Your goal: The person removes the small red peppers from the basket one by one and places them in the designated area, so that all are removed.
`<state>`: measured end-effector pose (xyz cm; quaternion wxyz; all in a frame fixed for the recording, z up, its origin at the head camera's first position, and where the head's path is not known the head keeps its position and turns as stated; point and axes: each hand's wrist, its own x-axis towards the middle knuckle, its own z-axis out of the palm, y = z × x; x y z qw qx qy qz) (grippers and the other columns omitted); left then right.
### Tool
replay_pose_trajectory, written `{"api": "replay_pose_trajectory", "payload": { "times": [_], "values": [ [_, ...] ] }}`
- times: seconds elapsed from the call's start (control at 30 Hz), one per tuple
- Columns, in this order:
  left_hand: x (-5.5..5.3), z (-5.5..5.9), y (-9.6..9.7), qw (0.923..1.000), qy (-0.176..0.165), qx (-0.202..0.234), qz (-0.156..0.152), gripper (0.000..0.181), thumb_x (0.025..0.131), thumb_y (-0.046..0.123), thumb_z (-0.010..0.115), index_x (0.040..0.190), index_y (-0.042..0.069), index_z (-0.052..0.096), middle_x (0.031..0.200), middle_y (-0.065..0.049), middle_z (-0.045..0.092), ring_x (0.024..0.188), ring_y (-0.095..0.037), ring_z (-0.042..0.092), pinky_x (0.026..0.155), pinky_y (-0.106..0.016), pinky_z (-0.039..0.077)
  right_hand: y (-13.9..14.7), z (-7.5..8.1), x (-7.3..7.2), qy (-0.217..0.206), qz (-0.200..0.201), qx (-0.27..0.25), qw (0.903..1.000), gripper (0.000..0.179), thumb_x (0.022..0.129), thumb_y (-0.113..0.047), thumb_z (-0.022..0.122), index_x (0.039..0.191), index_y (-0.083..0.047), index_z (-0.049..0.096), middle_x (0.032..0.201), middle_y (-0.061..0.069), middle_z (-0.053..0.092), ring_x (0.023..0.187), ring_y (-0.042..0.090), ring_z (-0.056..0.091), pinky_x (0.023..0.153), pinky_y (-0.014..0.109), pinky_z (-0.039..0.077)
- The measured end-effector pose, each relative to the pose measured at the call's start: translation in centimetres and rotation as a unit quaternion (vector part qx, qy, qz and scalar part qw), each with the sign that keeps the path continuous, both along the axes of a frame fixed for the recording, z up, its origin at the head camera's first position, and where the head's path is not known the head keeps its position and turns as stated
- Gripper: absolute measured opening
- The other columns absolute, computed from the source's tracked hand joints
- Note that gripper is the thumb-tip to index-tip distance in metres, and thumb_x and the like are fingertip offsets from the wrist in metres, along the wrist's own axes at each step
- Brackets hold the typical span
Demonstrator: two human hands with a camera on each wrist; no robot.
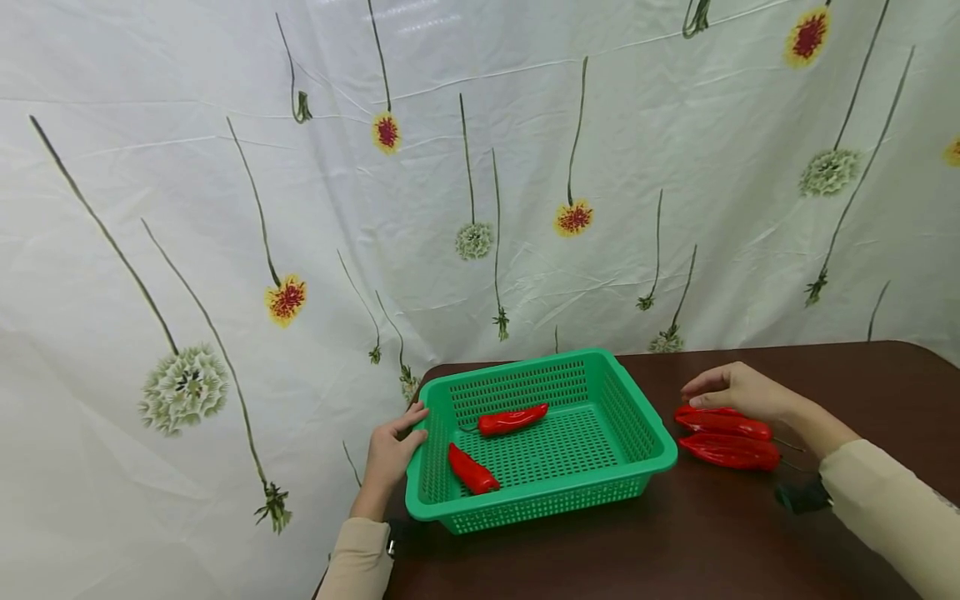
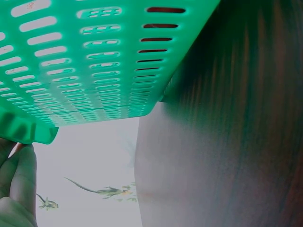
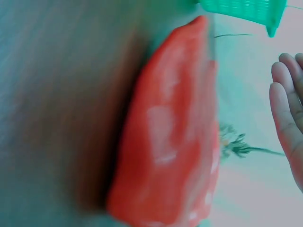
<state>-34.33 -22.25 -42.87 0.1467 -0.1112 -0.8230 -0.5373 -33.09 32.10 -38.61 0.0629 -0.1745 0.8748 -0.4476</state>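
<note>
A green plastic basket (image 1: 543,490) stands on the table, and two red peppers lie in it: one near the back (image 1: 513,420), one at the left front (image 1: 472,472). My left hand (image 1: 386,458) grips the basket's left rim; in the left wrist view its fingers (image 2: 21,177) touch the rim from underneath. Just above the red peppers (image 1: 731,451) lying side by side to the right of the basket is my right hand (image 1: 746,392), bent at the fingers. The right wrist view shows those fingers (image 3: 286,101) apart from the near pepper (image 3: 163,127), holding nothing.
Under everything is a dark brown table (image 1: 600,550). Behind it hangs a white curtain (image 1: 420,200) printed with flowers and stems. A dark object (image 1: 802,495) shows beneath the right sleeve, its kind unclear.
</note>
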Motion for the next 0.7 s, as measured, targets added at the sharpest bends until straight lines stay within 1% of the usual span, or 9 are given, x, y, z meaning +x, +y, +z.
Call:
{"api": "replay_pose_trajectory", "payload": {
  "times": [0.1,0.17,0.23,0.33,0.4,0.53,0.6,0.7],
  "values": [
    [0.0,0.0,0.0,1.0000,0.000,0.000,0.000,0.039,0.094,0.002,0.062,0.133,-0.002,0.063,0.150,-0.015,0.051,0.146,-0.032,0.039,0.117,-0.053,0.036,-0.5,1.2,-0.2,-0.012,-0.001,-0.013,0.9998,0.046,0.096,-0.025,0.067,0.131,0.005,0.062,0.125,0.018,0.069,0.113,0.030,0.067,0.095,0.046,0.057],
    [0.0,0.0,0.0,1.0000,0.001,0.000,0.000,0.039,0.094,0.001,0.062,0.133,-0.002,0.063,0.149,-0.015,0.051,0.146,-0.032,0.040,0.117,-0.052,0.036,-0.9,2.1,-0.3,-0.007,0.008,-0.011,0.9999,0.047,0.097,-0.025,0.066,0.133,0.005,0.061,0.127,0.018,0.068,0.115,0.029,0.067,0.098,0.047,0.055],
    [0.0,0.0,-0.1,1.0000,0.000,-0.001,0.001,0.039,0.094,0.001,0.062,0.133,-0.002,0.063,0.149,-0.015,0.051,0.146,-0.032,0.040,0.117,-0.053,0.036,-1.5,2.9,-0.5,0.003,0.018,-0.004,0.9998,0.048,0.097,-0.026,0.065,0.134,0.004,0.060,0.129,0.019,0.067,0.115,0.027,0.068,0.099,0.046,0.055],
    [0.0,0.0,-0.1,1.0000,0.000,0.001,0.002,0.039,0.094,0.001,0.062,0.133,-0.002,0.063,0.149,-0.015,0.052,0.146,-0.032,0.040,0.117,-0.052,0.036,-2.6,3.9,-1.0,0.019,0.044,0.001,0.9988,0.048,0.098,-0.023,0.063,0.135,0.007,0.058,0.131,0.022,0.065,0.115,0.026,0.068,0.100,0.043,0.055],
    [0.0,0.0,-0.1,1.0000,0.001,0.001,0.002,0.039,0.094,0.002,0.062,0.133,-0.001,0.064,0.149,-0.015,0.052,0.146,-0.032,0.040,0.117,-0.053,0.036,-3.4,4.5,-1.2,0.018,0.055,-0.001,0.9983,0.048,0.098,-0.023,0.064,0.135,0.007,0.057,0.132,0.022,0.064,0.116,0.026,0.067,0.100,0.042,0.054],
    [0.0,0.0,-0.2,1.0000,0.002,-0.001,0.002,0.039,0.094,0.002,0.062,0.133,-0.001,0.064,0.149,-0.015,0.052,0.146,-0.033,0.040,0.116,-0.053,0.036,-4.4,5.1,-1.5,-0.003,0.071,-0.012,0.9974,0.051,0.097,-0.024,0.065,0.136,0.007,0.057,0.134,0.022,0.062,0.121,0.030,0.064,0.105,0.049,0.050],
    [0.0,0.0,-0.2,1.0000,0.001,-0.002,0.001,0.039,0.094,0.001,0.062,0.133,-0.002,0.063,0.149,-0.016,0.051,0.146,-0.033,0.039,0.117,-0.054,0.036,-4.5,5.2,-1.5,-0.014,0.070,-0.016,0.9973,0.050,0.096,-0.024,0.066,0.136,0.006,0.057,0.135,0.021,0.061,0.123,0.033,0.062,0.108,0.053,0.047],
    [0.0,0.0,-0.2,1.0000,0.001,-0.003,-0.002,0.040,0.094,0.001,0.062,0.133,-0.003,0.063,0.150,-0.016,0.050,0.146,-0.034,0.039,0.117,-0.054,0.035,-4.4,5.1,-1.6,-0.020,0.070,-0.017,0.9972,0.049,0.096,-0.023,0.066,0.135,0.006,0.058,0.135,0.023,0.061,0.124,0.036,0.061,0.109,0.056,0.044]
  ]
}}
